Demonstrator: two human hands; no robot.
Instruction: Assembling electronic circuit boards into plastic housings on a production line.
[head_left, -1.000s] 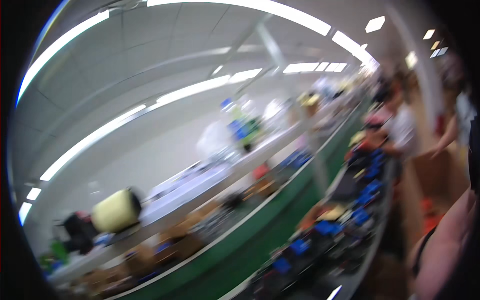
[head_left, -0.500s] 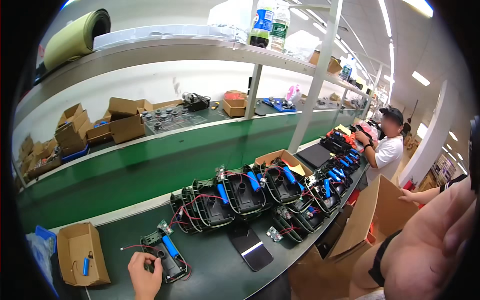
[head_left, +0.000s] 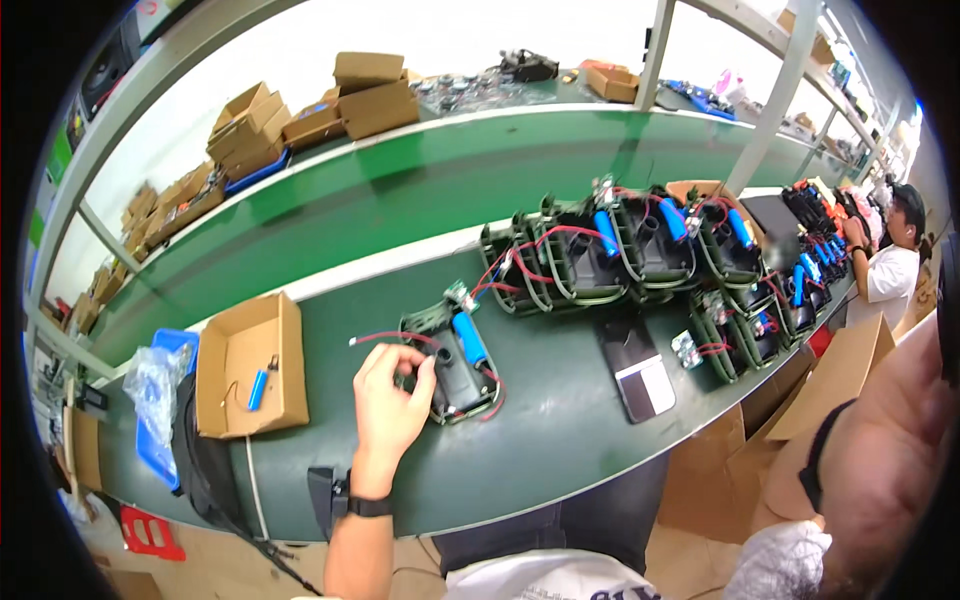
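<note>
While the left hand (head_left: 392, 395) sits at the near-left rim of an open dark-green housing (head_left: 458, 383), fingers are curled and thumb is near the index; can't tell if it's gripping the rim. Housing lies on the worktop (head_left: 540, 410), just right of that hand, open side up. Blue cell (head_left: 468, 340) inside, small green circuit board (head_left: 461, 295) at the far end, red wire (head_left: 385, 336) sticking out left past the fingers. Right arm (head_left: 870, 460) is up close at the right edge; can't make out its hand or grip. Left of the housing: cardboard box (head_left: 250, 335) with one blue wired cell (head_left: 258, 390) in it, blue tray (head_left: 154, 452) beside. To the right: black slab (head_left: 622, 355) with a white patch, similar housings (head_left: 655, 255) clustered behind it.
</note>
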